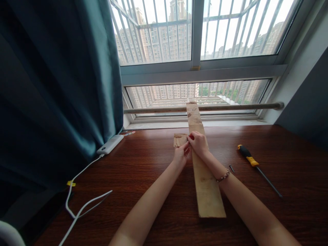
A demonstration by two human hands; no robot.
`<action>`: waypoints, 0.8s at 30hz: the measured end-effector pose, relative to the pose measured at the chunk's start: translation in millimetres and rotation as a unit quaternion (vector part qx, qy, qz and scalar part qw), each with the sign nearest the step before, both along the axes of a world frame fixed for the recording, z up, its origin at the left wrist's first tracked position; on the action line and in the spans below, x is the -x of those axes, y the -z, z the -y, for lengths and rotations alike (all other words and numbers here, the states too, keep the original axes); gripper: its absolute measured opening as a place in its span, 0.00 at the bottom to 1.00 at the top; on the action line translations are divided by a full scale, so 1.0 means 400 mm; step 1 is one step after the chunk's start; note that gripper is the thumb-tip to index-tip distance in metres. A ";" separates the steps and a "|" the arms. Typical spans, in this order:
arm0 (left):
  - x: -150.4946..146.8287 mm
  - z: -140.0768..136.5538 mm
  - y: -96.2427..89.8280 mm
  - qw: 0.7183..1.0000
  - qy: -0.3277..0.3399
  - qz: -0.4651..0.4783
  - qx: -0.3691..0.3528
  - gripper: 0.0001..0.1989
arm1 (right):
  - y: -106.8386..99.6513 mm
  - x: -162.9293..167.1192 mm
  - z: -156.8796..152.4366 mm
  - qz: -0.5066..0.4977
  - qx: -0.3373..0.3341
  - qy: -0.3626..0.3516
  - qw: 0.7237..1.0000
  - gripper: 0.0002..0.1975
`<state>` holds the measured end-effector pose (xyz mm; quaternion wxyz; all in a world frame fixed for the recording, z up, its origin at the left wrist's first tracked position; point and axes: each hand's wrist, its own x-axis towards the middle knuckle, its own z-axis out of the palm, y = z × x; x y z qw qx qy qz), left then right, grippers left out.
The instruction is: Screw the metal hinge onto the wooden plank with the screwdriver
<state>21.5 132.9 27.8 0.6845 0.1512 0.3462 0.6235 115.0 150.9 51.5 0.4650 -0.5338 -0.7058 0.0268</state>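
Observation:
A long, flat wooden board [209, 193] lies lengthwise on the table, with its far end reaching up to the pipe below the window. A short wooden piece [180, 139] sits at the left of the board, level with my hands. At the board's left edge, my left hand [182, 155] is closed with its fingertips pinched beside the short piece. My right hand [199, 142] rests over the board, thumb and finger pinched at the same spot. Whatever small thing is between the fingertips is too tiny to name. Right of my right forearm lies a screw [231, 168].
A black-and-yellow screwdriver [252, 162] lies to the right on the brown table [153, 205]. A white power bank [110, 144] with a white cable [74, 216] is at the left, beside a blue curtain [102, 85]. A horizontal pipe [238, 107] crosses before the window.

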 end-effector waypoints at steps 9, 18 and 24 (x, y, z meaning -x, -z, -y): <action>0.001 0.001 -0.003 1.000 0.004 0.013 -0.019 0.10 | -0.005 -0.001 0.006 -0.035 -0.025 -0.014 0.999 0.11; 0.001 0.000 0.003 1.000 0.007 0.015 -0.002 0.10 | -0.008 -0.001 0.004 -0.033 -0.002 -0.004 0.999 0.05; 0.001 0.000 0.003 1.000 0.010 0.020 -0.003 0.09 | -0.012 0.001 0.004 -0.026 0.003 -0.003 1.000 0.04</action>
